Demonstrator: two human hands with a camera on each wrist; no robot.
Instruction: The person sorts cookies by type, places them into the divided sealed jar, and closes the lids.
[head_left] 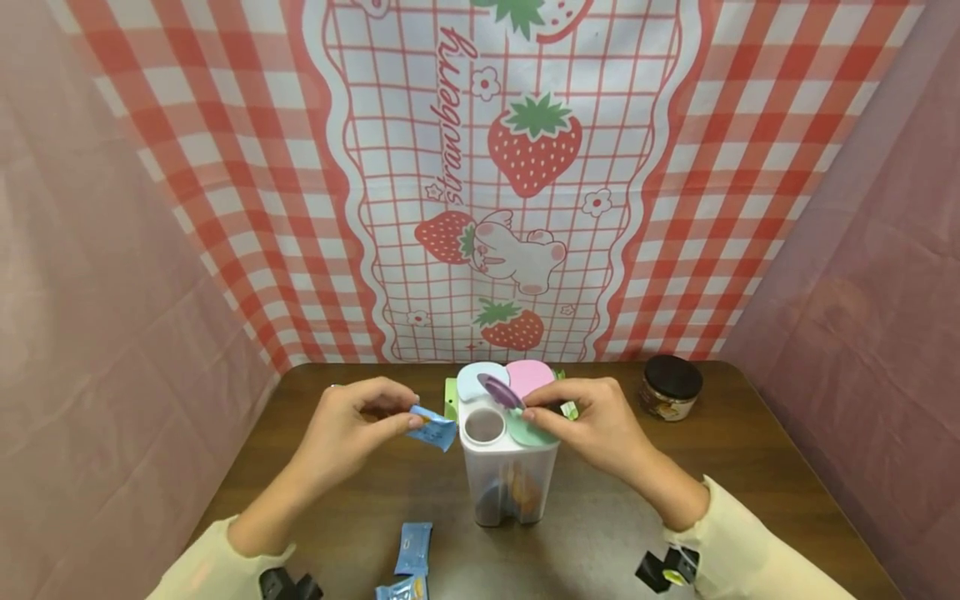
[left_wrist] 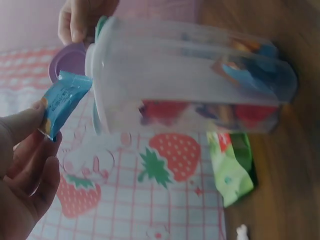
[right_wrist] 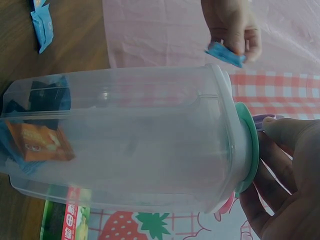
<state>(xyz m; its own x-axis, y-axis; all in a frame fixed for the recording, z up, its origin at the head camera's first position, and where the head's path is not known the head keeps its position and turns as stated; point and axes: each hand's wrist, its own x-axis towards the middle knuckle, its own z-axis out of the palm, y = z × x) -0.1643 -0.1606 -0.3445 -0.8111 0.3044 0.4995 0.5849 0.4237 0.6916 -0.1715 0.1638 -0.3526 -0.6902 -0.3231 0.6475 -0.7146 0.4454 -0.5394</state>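
Observation:
A small blue snack packet is pinched between the thumb and fingers of my left hand, just left of a clear storage container. The container stands upright and has a white top with several coloured lids. My right hand grips the purple lid by its edge and holds it tilted up, so the round opening beneath is uncovered. The mint-green lid lies under my right fingers. Blue and orange packets show through the container's wall near its bottom.
Two more blue packets lie on the wooden table near its front edge. Behind the container is a green bag. A jar with a black lid stands at the back right. A strawberry-print cloth hangs behind the table.

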